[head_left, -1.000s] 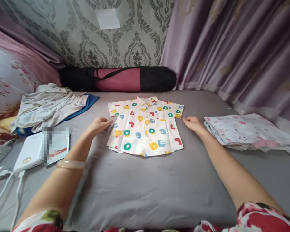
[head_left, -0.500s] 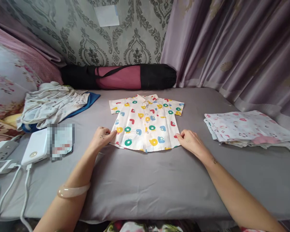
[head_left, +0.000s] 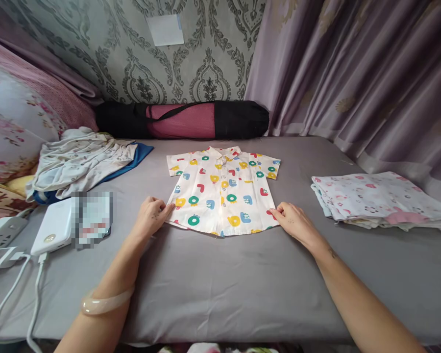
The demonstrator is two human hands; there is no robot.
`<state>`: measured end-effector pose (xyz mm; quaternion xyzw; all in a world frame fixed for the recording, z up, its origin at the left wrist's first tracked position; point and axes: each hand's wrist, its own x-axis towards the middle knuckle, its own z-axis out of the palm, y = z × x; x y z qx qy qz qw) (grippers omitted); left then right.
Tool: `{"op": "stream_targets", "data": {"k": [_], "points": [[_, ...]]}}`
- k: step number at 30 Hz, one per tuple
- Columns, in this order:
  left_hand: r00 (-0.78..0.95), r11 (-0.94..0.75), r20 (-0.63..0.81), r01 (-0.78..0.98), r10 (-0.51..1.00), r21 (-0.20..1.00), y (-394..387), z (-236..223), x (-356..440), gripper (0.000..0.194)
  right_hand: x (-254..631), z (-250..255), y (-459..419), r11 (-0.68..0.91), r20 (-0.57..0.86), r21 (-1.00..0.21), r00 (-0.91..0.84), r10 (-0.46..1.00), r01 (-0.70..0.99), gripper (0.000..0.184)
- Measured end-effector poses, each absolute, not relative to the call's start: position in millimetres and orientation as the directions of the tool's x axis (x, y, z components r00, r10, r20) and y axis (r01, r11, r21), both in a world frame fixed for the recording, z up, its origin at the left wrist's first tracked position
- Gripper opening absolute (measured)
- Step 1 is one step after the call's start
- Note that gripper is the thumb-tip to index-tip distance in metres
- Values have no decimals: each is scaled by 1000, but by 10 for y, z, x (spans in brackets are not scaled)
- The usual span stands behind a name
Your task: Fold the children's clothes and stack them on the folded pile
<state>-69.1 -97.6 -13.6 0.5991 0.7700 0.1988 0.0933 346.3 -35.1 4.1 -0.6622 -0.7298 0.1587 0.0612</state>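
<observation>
Here: one shirt [head_left: 220, 196], buttoned, flat on bed [head_left: 220, 289], well in from near edge; left hand [head_left: 152, 216] and right hand [head_left: 293, 220], fingers curled nearly closed, each pinching a lower side.

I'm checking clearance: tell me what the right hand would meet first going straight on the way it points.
The printed shirt: the right hand points inward and appears to pinch its lower side edge, though depth is hard to judge.

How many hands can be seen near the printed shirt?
2: the left hand holds the shirt by one side edge near the hem; the right hand holds the opposite edge.
</observation>
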Motion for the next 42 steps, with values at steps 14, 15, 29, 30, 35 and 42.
{"op": "stream_targets", "data": {"k": [14,15,29,30,35,42], "points": [[-187,226,-132,877,974,425,-1004,59,-796,48,3420,184,-406,73,-166,-236,-114,979,969,30],[-190,234,-148,885,971,403,-1005,86,-811,47,3405,207,-409,69,-170,-198,-103,980,978,29],[265,-305,232,939,936,158,-733,-196,953,45,2509,-114,-368,552,8,-165,-559,829,817,60],[266,-306,239,940,934,148,-747,-270,1011,47,2504,-153,-359,556,16,-158,-561,828,816,60],[268,-301,227,945,936,130,-824,-383,1006,53,2537,-223,-247,589,35,-132,-590,807,797,60],[242,-283,226,944,944,169,-841,-333,1017,62,2360,-203,185,522,39,-124,-521,852,844,62]]}}
